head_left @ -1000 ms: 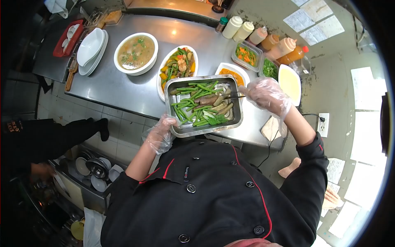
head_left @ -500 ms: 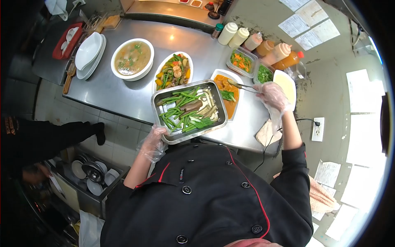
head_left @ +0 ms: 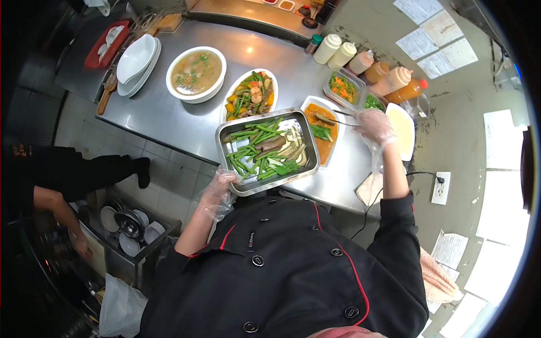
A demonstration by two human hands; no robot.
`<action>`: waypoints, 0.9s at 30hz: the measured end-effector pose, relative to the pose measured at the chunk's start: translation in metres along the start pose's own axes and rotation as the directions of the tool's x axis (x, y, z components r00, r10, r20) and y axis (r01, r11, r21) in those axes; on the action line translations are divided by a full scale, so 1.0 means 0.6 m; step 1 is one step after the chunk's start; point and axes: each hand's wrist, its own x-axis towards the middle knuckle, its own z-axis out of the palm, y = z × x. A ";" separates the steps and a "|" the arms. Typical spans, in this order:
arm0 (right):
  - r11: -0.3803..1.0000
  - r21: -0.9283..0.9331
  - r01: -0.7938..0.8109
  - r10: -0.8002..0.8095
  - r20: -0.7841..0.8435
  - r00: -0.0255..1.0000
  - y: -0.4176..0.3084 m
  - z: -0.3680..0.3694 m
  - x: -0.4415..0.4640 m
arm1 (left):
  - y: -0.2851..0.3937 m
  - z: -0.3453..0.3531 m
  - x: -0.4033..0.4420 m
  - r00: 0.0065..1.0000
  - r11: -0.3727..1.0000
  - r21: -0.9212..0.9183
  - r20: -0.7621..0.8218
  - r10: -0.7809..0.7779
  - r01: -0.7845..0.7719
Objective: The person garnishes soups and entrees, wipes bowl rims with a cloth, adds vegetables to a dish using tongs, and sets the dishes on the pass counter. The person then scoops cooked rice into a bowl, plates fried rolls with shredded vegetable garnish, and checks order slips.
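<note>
A plastic-gloved left hand [head_left: 221,183], mine, grips the near left corner of a metal tray [head_left: 311,173]. In the tray lie cut green beans [head_left: 248,160], eggplant pieces [head_left: 270,145] and leafy greens [head_left: 283,167]. My right hand [head_left: 375,126], also gloved, is closed around metal tongs [head_left: 346,116]. Their tips are at a brownish eggplant-like piece [head_left: 325,119] over an orange stew in a white dish [head_left: 339,134]. A green leaf [head_left: 321,132] lies on that stew. Whether the tongs still pinch the piece, I cannot tell.
Behind the tray stand a stir-fry plate [head_left: 273,93] and a soup bowl [head_left: 224,73]. Stacked white plates [head_left: 135,59] are at left. Sauce bottles [head_left: 389,83], a carrot container [head_left: 344,89] and a pale-filled dish [head_left: 400,132] line the right. Another person's arm [head_left: 65,217] is at lower left.
The view has shifted, so the counter appears farther right. The tongs' tips now show an eggplant-like piece over the stew. At lower left, the other person's arm reaches farther into view.
</note>
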 end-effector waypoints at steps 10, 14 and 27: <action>0.957 -0.064 0.283 -0.286 -0.031 0.958 -0.187 -0.097 -0.055 | -0.010 -0.001 0.030 0.986 0.999 0.035 0.168 -0.016 0.011; 0.943 -0.030 0.330 -0.332 -0.099 0.938 -0.177 -0.090 -0.049 | -0.004 0.022 0.022 0.994 0.996 -0.056 0.088 -0.067 0.072; 0.947 0.149 0.285 -0.283 -0.031 0.959 -0.139 -0.135 -0.069 | -0.061 -0.042 0.049 0.985 0.961 0.257 0.160 0.059 -0.099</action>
